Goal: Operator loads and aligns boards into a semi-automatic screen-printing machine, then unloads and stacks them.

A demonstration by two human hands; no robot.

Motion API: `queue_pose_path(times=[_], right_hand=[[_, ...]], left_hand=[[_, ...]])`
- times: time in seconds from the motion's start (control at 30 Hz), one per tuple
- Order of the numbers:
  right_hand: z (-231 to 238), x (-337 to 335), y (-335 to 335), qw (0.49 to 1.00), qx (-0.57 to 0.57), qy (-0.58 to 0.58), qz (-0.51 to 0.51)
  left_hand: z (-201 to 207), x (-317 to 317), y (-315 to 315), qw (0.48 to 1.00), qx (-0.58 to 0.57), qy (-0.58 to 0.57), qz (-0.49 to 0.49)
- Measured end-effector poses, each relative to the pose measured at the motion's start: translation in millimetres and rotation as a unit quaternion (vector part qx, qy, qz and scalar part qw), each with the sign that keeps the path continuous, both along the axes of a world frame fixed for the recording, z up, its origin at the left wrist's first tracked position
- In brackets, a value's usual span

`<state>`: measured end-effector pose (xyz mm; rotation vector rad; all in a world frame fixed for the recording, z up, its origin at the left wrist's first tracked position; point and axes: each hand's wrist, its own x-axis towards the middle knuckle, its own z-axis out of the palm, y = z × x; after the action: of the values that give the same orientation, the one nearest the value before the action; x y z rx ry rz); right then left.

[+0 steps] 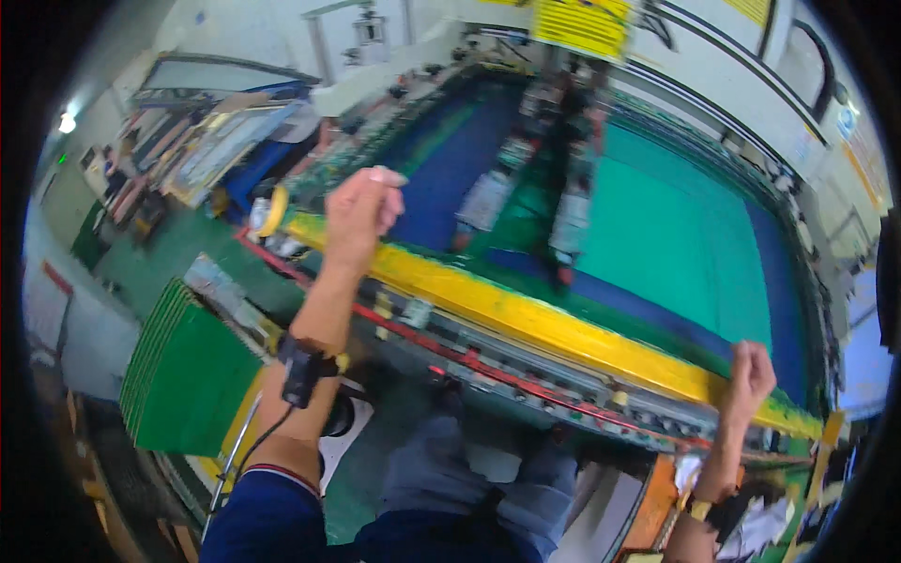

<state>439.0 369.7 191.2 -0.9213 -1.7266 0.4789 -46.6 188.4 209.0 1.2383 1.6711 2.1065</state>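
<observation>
My left hand (pixel 364 211) is raised over the left part of a yellow frame bar (pixel 488 296), its fingers curled closed with nothing showing in them. My right hand (pixel 749 380) is closed in a fist above the right end of the same bar; no object shows in it. I cannot tell whether either hand touches the bar. Behind the bar lies a wide framed printing screen, blue (pixel 418 159) at the sides with a large teal-green panel (pixel 671 220). Two long blurred machine arms (pixel 572 206) reach across the screen from the far side.
A red rail (pixel 488 364) runs along the machine's near edge. A stack of green sheets (pixel 188 366) stands to my left. Flat boards (pixel 235 141) lie piled at the far left. An orange board (pixel 652 502) is at the lower right. A yellow sign (pixel 582 28) hangs over the machine.
</observation>
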Motion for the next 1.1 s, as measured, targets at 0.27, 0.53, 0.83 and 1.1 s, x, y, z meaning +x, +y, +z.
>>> queue_pose_path(times=[0.27, 0.53, 0.83, 1.1], right_hand=[[-33.9, 50.3, 34.2, 1.000, -0.005, 0.009, 0.013], [-9.5, 40.5, 11.1, 1.000, 0.007, 0.006, -0.010], [10.3, -19.1, -14.9, 0.999, -0.024, -0.010, -0.026], [8.9, -114.1, -32.3, 0.999, 0.004, -0.009, -0.032]], left_hand=[[-3.6, 8.8, 16.6, 0.999, -0.006, 0.030, -0.018], [-9.8, 7.7, 21.0, 0.998, 0.033, 0.026, -0.043], [-15.0, -19.0, 14.8, 0.999, -0.018, -0.029, 0.013], [-44.0, -113.8, 11.2, 0.999, -0.012, -0.045, 0.009]])
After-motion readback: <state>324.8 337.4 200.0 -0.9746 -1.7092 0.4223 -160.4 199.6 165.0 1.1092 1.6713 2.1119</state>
